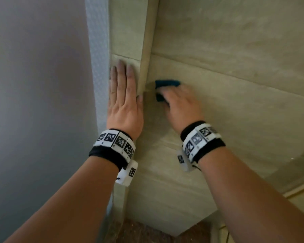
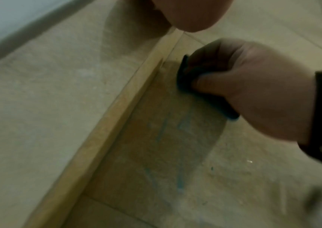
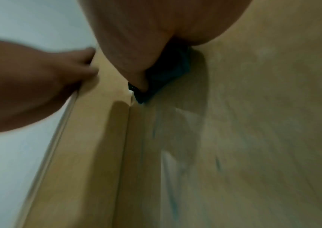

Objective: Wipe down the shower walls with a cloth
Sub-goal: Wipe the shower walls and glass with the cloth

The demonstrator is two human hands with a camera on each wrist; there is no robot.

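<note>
A dark teal cloth (image 1: 166,83) is pressed against the beige tiled shower wall (image 1: 235,85), just right of the inside corner. My right hand (image 1: 180,100) grips the cloth, with fingers curled over it; the left wrist view shows the thumb pinching the cloth (image 2: 185,77). The cloth (image 3: 162,75) also shows under my palm in the right wrist view. My left hand (image 1: 124,90) lies flat with straight fingers on the narrow tiled return (image 1: 125,41) left of the corner trim, holding nothing. Faint bluish streaks (image 2: 181,169) mark the tile below the cloth.
A tan corner trim strip (image 1: 146,50) runs vertically between the two hands. Left of the return stands a frosted glass edge (image 1: 97,67) and a plain grey wall (image 1: 39,102). A speckled brown floor (image 1: 147,230) shows at the bottom.
</note>
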